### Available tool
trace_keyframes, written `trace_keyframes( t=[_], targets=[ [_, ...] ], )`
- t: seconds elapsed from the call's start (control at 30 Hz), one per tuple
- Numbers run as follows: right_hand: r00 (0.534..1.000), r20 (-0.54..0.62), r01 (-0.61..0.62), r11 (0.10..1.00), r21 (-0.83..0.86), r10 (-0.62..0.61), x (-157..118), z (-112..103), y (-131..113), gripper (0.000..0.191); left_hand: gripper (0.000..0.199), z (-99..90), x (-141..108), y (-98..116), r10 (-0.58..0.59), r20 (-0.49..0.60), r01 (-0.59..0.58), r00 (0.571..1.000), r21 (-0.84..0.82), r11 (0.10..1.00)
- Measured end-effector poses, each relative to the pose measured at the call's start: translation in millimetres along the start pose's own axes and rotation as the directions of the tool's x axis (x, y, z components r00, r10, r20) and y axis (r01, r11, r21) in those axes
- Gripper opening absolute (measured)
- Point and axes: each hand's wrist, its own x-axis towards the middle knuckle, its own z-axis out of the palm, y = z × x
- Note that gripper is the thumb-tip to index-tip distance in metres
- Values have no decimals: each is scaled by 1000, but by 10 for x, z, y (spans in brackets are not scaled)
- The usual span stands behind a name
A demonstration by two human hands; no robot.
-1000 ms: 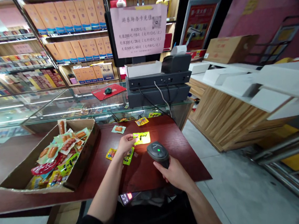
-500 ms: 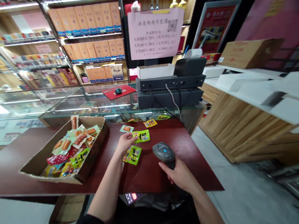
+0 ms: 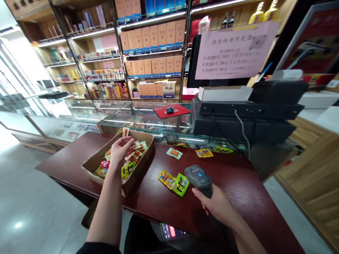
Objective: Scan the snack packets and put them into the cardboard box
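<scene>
My left hand (image 3: pixel 121 148) is over the cardboard box (image 3: pixel 145 161), its fingers stretched out and apart, with no packet visible in them. Small sausage packets and a green snack packet (image 3: pixel 128 170) fill the box; one sausage packet (image 3: pixel 125 132) stands up at its back edge. My right hand (image 3: pixel 217 204) is wrapped round the handle of a dark barcode scanner (image 3: pixel 198 176), held above the table. Left of the scanner lie a yellow packet (image 3: pixel 165 178) and a green packet (image 3: pixel 181 185), touching each other. Farther back lies a single sausage packet (image 3: pixel 174 153).
Another yellow packet (image 3: pixel 204 153) and green packet (image 3: pixel 223 149) lie near the back of the dark red table (image 3: pixel 238 188). Behind stand a glass counter (image 3: pixel 144 110), a black cash drawer (image 3: pixel 241 126) and a monitor with a pink sign (image 3: pixel 236 52). A lit phone (image 3: pixel 172 231) is below the table edge.
My left hand has moved left from the table to above the box, and the green packet it held no longer shows in its fingers. The view has turned left. My right hand still holds the scanner.
</scene>
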Motion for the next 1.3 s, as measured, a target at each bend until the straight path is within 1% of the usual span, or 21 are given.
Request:
trace_keyframes(
  t=[0.03, 0.1, 0.2, 0.3, 0.4, 0.47, 0.53, 0.63, 0.7, 0.77, 0.83, 0.9, 0.97, 1.0, 1.03, 1.1, 1.17, 1.2, 1.27, 1.3],
  targets=[
    [1000, 10, 6, 1000, 0, -6, 3, 12, -8, 31, 61, -1, -22, -28, -6, 6, 6, 1000, 4, 1000],
    [1000, 8, 12, 1000, 1, -12, -1, 11, -4, 30, 60, 64, -59, -118, -22, 29, 21, 999, 26, 999],
    [1000, -31, 5, 1000, 4, -5, -27, -45, 51, 30, 59, 310, -107, -295, -53, 92, 46, 994, 72, 996],
    [997, -69, -19, 1000, 5, 20, -85, -146, 133, 32, 55, 695, -178, -505, -109, 190, 88, 976, 113, 990],
    [990, -127, -56, 998, 24, 58, -182, -269, 214, 34, 45, 1162, -282, -751, -165, 318, 127, 934, 137, 982],
    [981, -174, -76, 996, 42, 83, -266, -356, 269, 34, 38, 1487, -355, -925, -185, 394, 125, 900, 173, 977],
    [971, -219, -91, 994, 55, 101, -359, -443, 334, 34, 32, 1805, -416, -1093, -172, 460, 69, 871, 233, 970],
    [955, -266, -119, 990, 68, 133, -500, -558, 445, 34, 24, 2234, -470, -1318, -134, 554, -99, 822, 371, 923],
    [942, -290, -149, 985, 83, 166, -586, -618, 510, 34, 29, 2473, -482, -1448, -104, 614, -270, 782, 485, 832],
    [933, -306, -168, 981, 99, 191, -659, -664, 557, 33, 45, 2665, -485, -1562, -69, 675, -460, 734, 570, 681],
    [924, -324, -175, 978, 113, 203, -718, -699, 585, 31, 57, 2807, -489, -1655, -70, 723, -594, 688, 615, 519],
    [918, -336, -179, 976, 122, 211, -761, -724, 601, 30, 56, 2905, -498, -1717, -130, 740, -646, 660, 647, 405],
    [915, -339, -183, 974, 132, 218, -788, -739, 614, 29, 48, 2969, -505, -1744, -189, 746, -669, 639, 660, 343],
    [916, -336, -184, 974, 135, 220, -796, -743, 622, 29, 43, 2991, -504, -1745, -199, 750, -681, 630, 658, 321],
    [917, -334, -184, 973, 137, 220, -801, -745, 631, 28, 40, 3009, -499, -1739, -202, 753, -693, 626, 656, 298],
    [917, -334, -182, 974, 135, 218, -804, -741, 653, 28, 37, 3034, -474, -1715, -202, 747, -704, 634, 665, 248],
    [916, -338, -183, 975, 128, 216, -802, -730, 678, 27, 33, 3044, -441, -1690, -229, 725, -689, 649, 688, 226],
    [916, -338, -181, 975, 125, 214, -801, -723, 689, 27, 29, 3044, -428, -1683, -250, 714, -674, 654, 700, 234],
    [921, -330, -175, 977, 125, 207, -800, -707, 704, 28, 22, 3033, -423, -1680, -276, 703, -644, 656, 712, 282],
    [924, -325, -170, 977, 126, 203, -801, -698, 707, 29, 23, 3021, -432, -1683, -278, 697, -623, 661, 717, 313]
  ],
)
